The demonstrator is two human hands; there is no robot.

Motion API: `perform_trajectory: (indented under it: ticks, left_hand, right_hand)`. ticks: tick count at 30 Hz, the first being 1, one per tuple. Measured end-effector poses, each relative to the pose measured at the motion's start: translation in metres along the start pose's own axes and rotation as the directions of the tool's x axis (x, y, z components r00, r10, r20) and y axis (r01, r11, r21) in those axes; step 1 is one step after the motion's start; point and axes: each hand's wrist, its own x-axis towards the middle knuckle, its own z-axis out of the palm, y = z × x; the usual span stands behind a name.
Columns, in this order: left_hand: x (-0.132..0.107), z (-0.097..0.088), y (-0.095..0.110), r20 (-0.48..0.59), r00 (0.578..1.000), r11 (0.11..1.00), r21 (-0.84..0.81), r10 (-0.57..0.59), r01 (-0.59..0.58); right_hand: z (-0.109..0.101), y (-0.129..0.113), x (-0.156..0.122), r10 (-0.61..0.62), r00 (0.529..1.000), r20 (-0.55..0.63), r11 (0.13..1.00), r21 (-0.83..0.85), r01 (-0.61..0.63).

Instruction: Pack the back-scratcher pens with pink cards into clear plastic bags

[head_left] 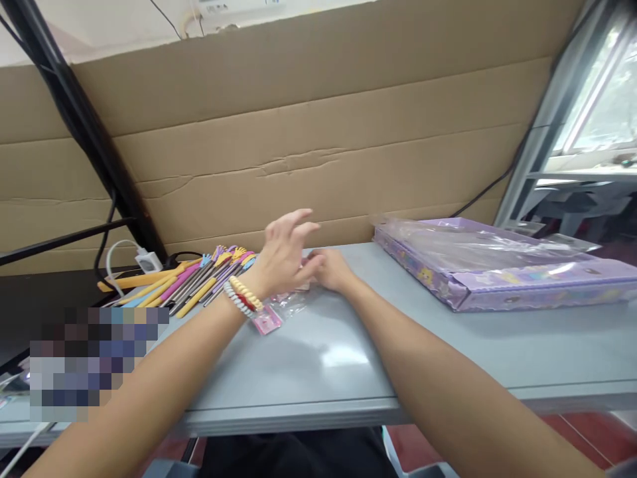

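Observation:
My left hand, with beaded bracelets on the wrist, is raised over the table with its fingers spread. Its thumb reaches close to my right hand. The right hand is closed low over the tabletop, and whatever its fingers grip is hidden. Beneath and between the hands lies clear plastic wrapping. A small pink card packet sticks out under the left wrist.
A pile of colourful sticks with hand-shaped ends lies left on the grey table. A purple box with clear film stands right. Cardboard walls the back. A white charger sits at the back left.

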Motion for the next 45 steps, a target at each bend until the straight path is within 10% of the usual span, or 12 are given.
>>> perform_trajectory:
  ticks: [5,9,16,25,34,41,45]
  left_hand:
    - [-0.060,-0.004,-0.073,0.143,0.927,0.923,0.230,-0.347,0.310]
    - [-0.074,-0.002,-0.091,0.310,0.729,0.792,0.227,-0.610,0.566]
    - [-0.053,0.005,-0.054,0.628,0.704,0.902,-0.010,-0.330,0.432]
    - [-0.053,0.006,-0.036,0.862,0.459,0.885,-0.027,-0.215,0.464]
    - [-0.052,0.002,-0.038,0.863,0.454,0.872,-0.031,-0.224,0.488]
    - [-0.045,-0.001,-0.032,0.778,0.582,0.904,-0.045,-0.235,0.426]
    - [-0.041,-0.006,-0.026,0.798,0.573,0.908,-0.083,-0.186,0.411]
  right_hand:
    - [-0.003,0.006,0.000,0.046,0.999,-0.016,0.998,-0.048,-0.047]
    - [-0.009,0.006,-0.003,0.081,0.996,-0.020,0.993,-0.084,-0.083]
    - [-0.012,0.004,-0.006,0.145,0.989,-0.014,0.974,-0.176,-0.145]
    - [-0.010,0.012,-0.001,0.218,0.976,-0.003,0.922,-0.327,-0.207]
    - [-0.005,0.014,-0.002,0.270,0.952,0.148,0.940,-0.257,-0.226]
    - [-0.014,0.013,0.002,0.286,0.953,-0.100,0.945,-0.134,-0.298]
    - [-0.019,0.013,0.001,0.312,0.922,-0.228,0.941,-0.061,-0.333]
